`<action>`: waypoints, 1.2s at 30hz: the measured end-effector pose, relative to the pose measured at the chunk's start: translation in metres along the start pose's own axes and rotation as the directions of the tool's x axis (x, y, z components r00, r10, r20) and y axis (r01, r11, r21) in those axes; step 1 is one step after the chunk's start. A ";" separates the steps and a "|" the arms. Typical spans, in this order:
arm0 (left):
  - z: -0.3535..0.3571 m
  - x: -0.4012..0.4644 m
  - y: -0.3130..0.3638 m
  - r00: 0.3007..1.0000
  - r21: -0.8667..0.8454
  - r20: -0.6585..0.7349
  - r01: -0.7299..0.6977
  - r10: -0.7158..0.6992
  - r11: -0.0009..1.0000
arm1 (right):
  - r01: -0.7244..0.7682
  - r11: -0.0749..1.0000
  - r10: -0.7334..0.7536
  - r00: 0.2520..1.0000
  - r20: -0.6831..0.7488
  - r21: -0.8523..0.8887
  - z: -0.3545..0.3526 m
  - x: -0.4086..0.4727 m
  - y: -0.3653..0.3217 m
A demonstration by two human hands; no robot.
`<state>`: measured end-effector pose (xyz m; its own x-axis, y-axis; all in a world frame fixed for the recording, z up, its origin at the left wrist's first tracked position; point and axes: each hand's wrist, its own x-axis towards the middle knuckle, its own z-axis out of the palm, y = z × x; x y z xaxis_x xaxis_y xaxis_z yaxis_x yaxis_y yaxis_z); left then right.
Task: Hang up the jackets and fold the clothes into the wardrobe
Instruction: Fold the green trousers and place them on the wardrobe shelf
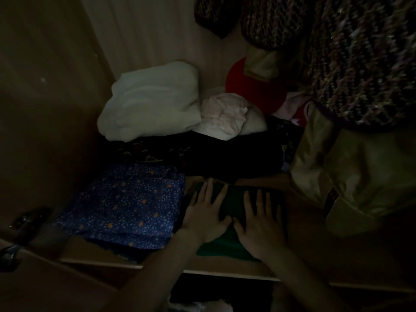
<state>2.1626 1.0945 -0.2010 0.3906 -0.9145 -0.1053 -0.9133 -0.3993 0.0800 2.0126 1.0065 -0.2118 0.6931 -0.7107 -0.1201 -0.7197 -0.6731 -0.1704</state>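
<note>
Fingers (208, 194) of both hands splayed flat on green garment (234, 203).

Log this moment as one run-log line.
left hand: flat on green garment | right hand: flat on it | garment: folded, on wardrobe shelf

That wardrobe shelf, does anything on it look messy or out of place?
Yes. Behind the flat-folded blue patterned cloth and the green garment under both flat hands, the pale pink cloth lies crumpled, and the white bundle is loosely bunched.
</note>
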 end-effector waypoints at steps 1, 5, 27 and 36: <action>0.005 -0.003 -0.005 1.000 -0.060 -0.007 0.017 -0.017 0.998 | 0.005 1.000 -0.005 1.000 -0.027 0.014 0.003 -0.001 0.001; 0.016 -0.012 -0.012 0.997 -0.072 -0.022 0.078 -0.080 0.994 | 0.023 1.000 -0.020 0.991 -0.130 0.021 0.013 -0.002 0.004; -0.007 -0.032 0.007 0.983 0.212 -0.167 -0.043 0.080 0.976 | 0.003 0.996 -0.009 0.997 -0.078 -0.087 -0.014 -0.016 0.001; -0.032 -0.081 0.048 0.945 0.180 -0.197 -0.228 0.262 0.957 | -0.170 0.985 0.160 0.961 -0.224 -0.028 -0.037 -0.115 0.008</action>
<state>2.0908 1.1468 -0.1571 0.1524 -0.9814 0.1165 -0.9837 -0.1620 -0.0776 1.9259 1.0755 -0.1634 0.5426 -0.8365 0.0765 -0.8278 -0.5479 -0.1204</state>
